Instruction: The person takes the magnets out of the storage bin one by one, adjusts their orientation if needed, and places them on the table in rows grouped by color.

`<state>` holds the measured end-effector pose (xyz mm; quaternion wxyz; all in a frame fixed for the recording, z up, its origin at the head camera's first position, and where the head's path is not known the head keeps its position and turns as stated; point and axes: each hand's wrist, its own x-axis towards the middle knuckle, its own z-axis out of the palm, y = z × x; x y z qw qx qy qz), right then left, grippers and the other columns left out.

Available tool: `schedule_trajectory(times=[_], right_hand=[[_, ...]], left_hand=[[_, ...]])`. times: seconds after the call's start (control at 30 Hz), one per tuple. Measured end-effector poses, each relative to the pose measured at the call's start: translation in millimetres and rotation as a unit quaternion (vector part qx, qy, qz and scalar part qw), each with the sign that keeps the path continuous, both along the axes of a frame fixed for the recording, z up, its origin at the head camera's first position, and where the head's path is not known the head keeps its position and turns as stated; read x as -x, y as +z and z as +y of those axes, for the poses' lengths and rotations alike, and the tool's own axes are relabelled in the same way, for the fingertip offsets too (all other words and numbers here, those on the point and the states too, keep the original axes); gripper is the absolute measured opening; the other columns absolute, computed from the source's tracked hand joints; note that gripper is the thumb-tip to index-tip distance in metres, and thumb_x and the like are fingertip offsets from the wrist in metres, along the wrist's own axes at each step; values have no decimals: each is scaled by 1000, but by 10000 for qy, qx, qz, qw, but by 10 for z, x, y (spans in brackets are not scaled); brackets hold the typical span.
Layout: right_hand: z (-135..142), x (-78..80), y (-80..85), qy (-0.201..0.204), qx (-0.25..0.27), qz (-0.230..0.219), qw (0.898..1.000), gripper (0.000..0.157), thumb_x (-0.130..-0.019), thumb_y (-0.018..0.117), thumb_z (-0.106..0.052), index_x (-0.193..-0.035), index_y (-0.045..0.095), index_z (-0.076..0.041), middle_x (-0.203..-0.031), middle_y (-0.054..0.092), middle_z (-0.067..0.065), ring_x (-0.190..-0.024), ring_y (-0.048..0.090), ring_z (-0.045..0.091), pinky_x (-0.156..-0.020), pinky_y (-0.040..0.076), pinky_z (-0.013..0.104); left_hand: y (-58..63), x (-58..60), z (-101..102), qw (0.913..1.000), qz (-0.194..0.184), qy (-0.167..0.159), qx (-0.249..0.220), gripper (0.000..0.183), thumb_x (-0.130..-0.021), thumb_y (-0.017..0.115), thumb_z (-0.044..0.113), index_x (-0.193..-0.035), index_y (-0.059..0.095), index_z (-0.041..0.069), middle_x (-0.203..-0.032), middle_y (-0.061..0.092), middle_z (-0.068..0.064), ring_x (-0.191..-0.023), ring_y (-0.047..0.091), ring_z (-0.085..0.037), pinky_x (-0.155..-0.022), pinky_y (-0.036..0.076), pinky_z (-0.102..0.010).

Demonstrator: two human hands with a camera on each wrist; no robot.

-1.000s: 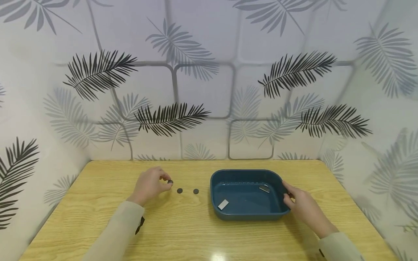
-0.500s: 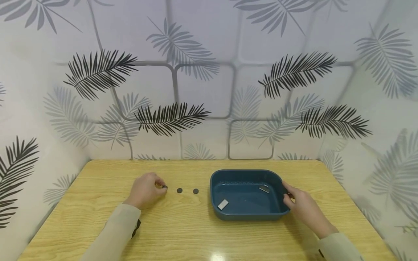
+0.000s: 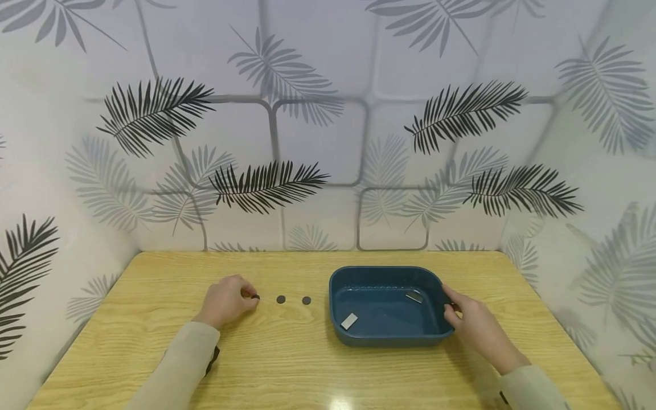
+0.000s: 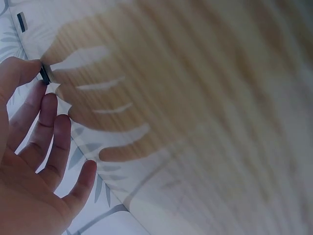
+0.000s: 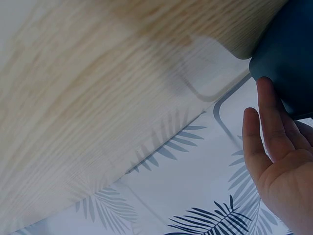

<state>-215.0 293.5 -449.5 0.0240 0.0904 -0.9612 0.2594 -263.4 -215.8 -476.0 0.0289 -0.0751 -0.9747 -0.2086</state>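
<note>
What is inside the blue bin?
The blue bin holds a pale block, near left, and a slim piece, far right. Its near wall's inner face is hidden; the right hand covers part of the rim.

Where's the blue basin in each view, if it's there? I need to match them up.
Head: blue basin right of centre, the right hand gripping its right side.
Left wrist: not in it.
Right wrist: blue basin at top right, cut off by the frame.
Shared landmark: wood-grain tabletop, in all three.
</note>
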Motion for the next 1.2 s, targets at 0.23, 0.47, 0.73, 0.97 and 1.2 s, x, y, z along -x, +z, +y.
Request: schedule_trajectory(times=[0.23,0.47,0.73,0.97,1.2], right_hand=[[-4,-2,10,14,-1,-15,10000,54,-100,55,-7,-151,45,8,-129,67,32,-73,56,15,-51,39,23],[-6,3,16,21,4,-10,10000,54,-100,54,-7,-151,44,8,-129,67,32,-68,53,13,-50,39,23],[-10,0,27,26,20,-56,10000,54,-101,54,-7,-151,44,8,-130,66,33,-66,52,13,-50,39,23],[-10,4,26,24,7,-15,10000,53,-100,54,-7,-150,45,9,-131,66,33,-81,62,18,-51,40,23],[-4,4,22,5,-10,-22,10000,53,-100,54,-8,-151,45,8,-130,67,32,-78,59,16,-51,39,23]], left_hand=[[11,-6,5,10000,-15,-42,-43,9,-87,81,23,-93,82,16,-99,73,-3,-89,69,-23,-84,57,-51],[18,-2,15,9999,-67,-89,-39,9,-88,81,23,-93,83,16,-100,74,-2,-91,70,-24,-87,56,-52],[42,-13,6,9998,-164,-53,-38,8,-88,80,22,-94,82,16,-101,73,-3,-92,69,-25,-91,52,-56],[57,-17,14,9997,-222,-68,-73,16,-87,81,22,-101,81,13,-104,74,-4,-97,70,-27,-96,51,-57],[105,-27,37,9996,-200,-121,-179,22,-88,78,22,-108,80,11,-106,74,-3,-97,70,-24,-94,55,-52]])
